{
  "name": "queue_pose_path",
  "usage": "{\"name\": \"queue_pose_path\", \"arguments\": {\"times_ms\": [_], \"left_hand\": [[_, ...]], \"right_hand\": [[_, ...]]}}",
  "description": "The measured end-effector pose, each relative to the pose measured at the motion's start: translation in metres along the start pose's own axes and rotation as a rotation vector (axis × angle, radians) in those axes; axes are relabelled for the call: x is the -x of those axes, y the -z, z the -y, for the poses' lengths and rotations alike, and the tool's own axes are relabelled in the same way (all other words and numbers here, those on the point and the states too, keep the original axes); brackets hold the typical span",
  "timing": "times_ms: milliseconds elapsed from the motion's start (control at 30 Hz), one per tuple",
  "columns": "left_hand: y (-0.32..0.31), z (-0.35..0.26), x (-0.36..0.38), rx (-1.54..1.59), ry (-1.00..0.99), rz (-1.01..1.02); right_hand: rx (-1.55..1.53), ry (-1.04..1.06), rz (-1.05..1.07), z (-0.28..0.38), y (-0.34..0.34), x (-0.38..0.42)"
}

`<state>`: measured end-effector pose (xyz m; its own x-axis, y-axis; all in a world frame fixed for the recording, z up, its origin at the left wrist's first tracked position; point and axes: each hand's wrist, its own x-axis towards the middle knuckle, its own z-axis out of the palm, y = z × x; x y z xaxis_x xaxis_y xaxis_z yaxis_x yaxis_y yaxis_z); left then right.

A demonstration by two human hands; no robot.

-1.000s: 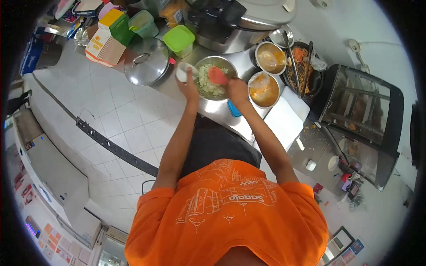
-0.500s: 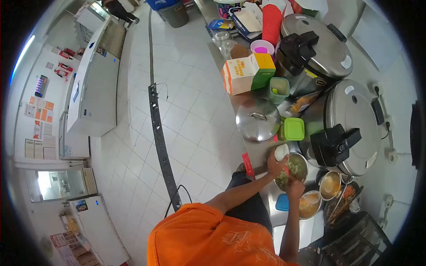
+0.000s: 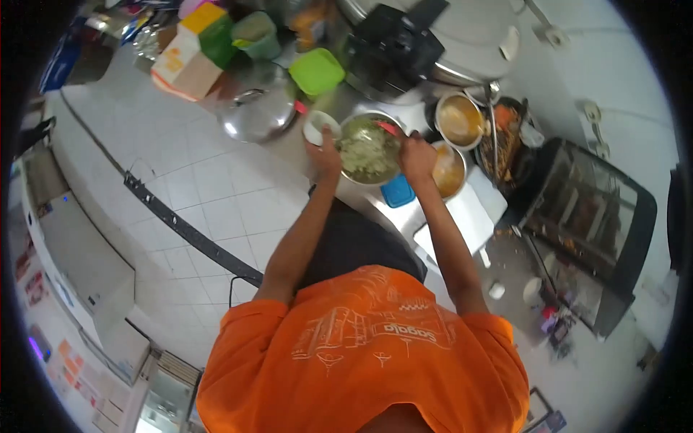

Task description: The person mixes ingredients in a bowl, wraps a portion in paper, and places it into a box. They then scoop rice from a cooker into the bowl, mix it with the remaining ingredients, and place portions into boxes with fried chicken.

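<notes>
My left hand is closed around a small white cup, held at the left rim of a metal bowl. A pale green, chunky mixture lies inside the bowl. At the bowl's right rim, my right hand grips a red spatula-like utensil, which reaches over the mixture; its tip is hard to make out. A blue lid lies just below the bowl. Beside my right hand stands a pot with an orange mixture.
A steel pot lid, a green-lidded container and a carton sit to the left. Behind is a large pressure cooker. A second orange-filled pot, a white board and a dark glass-fronted appliance are on the right.
My view has swung, shifting the worktop leftward and up in the picture. My hands, close together over the bowl before, are now farther apart, the right one at the right rim.
</notes>
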<state>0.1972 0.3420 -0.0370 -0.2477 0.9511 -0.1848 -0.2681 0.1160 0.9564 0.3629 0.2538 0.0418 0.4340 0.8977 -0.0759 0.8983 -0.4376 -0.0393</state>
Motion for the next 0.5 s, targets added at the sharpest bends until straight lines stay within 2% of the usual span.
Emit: {"name": "queue_pose_path", "arguments": {"times_ms": [67,133,200,267,300,367,500], "left_hand": [[0.000,0.007,0.001,0.041,0.032,-0.037],[0.001,0.017,-0.002,0.048,0.049,-0.043],[0.003,0.022,0.003,0.055,0.065,-0.061],[0.005,0.016,0.005,0.088,0.060,-0.012],[0.005,0.013,0.004,0.088,0.062,-0.008],[0.005,0.010,0.005,0.107,0.131,0.072],[0.008,0.012,0.000,0.165,0.202,0.142]], "right_hand": [[0.040,0.004,0.063,-0.003,-0.018,0.005],[-0.029,-0.025,0.193,0.009,-0.002,0.015],[-0.131,-0.050,0.223,0.002,-0.016,0.019],[-0.281,0.009,0.433,0.010,-0.001,0.016],[-0.282,0.005,0.433,0.009,-0.011,0.014],[-0.518,-0.016,0.621,0.001,-0.050,0.005],[-0.607,-0.054,0.634,-0.002,-0.074,-0.008]]}}
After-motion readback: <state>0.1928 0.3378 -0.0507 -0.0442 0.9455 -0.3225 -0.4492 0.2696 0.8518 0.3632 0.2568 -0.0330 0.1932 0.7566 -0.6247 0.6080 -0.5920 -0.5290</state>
